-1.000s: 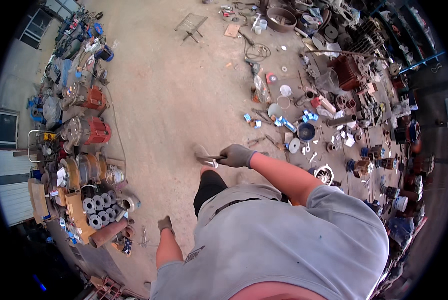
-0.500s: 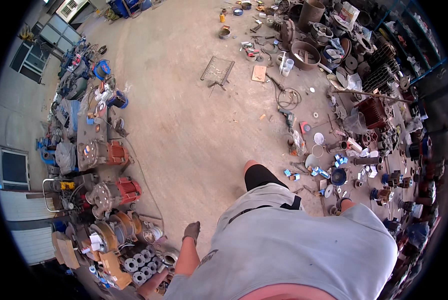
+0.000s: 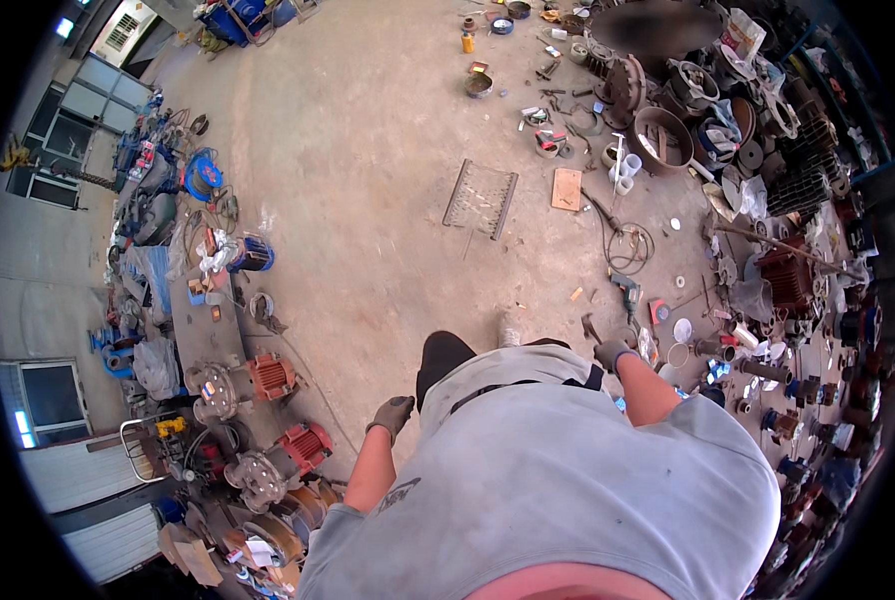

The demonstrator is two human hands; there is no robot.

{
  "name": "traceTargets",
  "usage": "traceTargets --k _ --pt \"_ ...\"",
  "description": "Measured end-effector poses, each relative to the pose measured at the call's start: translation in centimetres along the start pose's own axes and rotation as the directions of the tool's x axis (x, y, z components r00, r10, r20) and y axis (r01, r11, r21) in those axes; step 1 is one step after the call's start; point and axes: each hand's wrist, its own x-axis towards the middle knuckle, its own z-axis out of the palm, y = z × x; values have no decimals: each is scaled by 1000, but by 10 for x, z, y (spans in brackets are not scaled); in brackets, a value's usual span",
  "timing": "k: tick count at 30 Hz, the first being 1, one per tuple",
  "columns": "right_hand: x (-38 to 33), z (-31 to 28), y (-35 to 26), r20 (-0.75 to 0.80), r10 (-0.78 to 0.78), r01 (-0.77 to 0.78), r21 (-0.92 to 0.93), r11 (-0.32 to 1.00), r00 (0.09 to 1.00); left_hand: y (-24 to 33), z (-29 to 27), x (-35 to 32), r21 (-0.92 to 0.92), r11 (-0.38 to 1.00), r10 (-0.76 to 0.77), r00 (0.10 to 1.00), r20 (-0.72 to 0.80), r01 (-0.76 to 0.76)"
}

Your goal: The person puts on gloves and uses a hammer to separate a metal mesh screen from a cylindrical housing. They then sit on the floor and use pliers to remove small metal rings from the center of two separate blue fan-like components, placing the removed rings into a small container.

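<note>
shirt: faded grey short-sleeved tee, dark print | gloves: grey work gloves, left hand [image 3: 392, 413], right hand [image 3: 612, 353] | trousers: black

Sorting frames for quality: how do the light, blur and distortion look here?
Head view: even daylight on the floor, no hard shadows; strong fisheye bend and black rim; centre fairly sharp, edge clutter smeared; left hand and right hand small, gloved, grip unclear.

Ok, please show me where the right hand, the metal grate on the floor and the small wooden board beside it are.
right hand [image 3: 613, 354]: head view, back of the gloved hand.
metal grate [image 3: 481, 197]: head view, middle of its mesh.
wooden board [image 3: 566, 189]: head view, centre of its flat face.
</note>
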Motion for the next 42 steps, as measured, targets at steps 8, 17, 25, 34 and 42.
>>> traceTargets --k 8,17,25,34,42 --pt "146 -371 -123 -206 399 -62 823 564 893 105 -193 144 197 979 -89 986 138 61" --pt "294 -352 -214 275 81 -53 -109 993 958 227 -497 384 266 841 -499 866 40 472" --pt "301 -392 -376 698 77 -572 513 640 712 558 -650 604 398 914 156 972 -176 -75" --pt "506 -515 -354 533 46 -378 533 757 845 831 -482 721 515 797 212 945 251 -316" --pt "721 -763 -227 228 215 -311 588 747 950 961 -393 790 552 818 -7 958 286 -159"
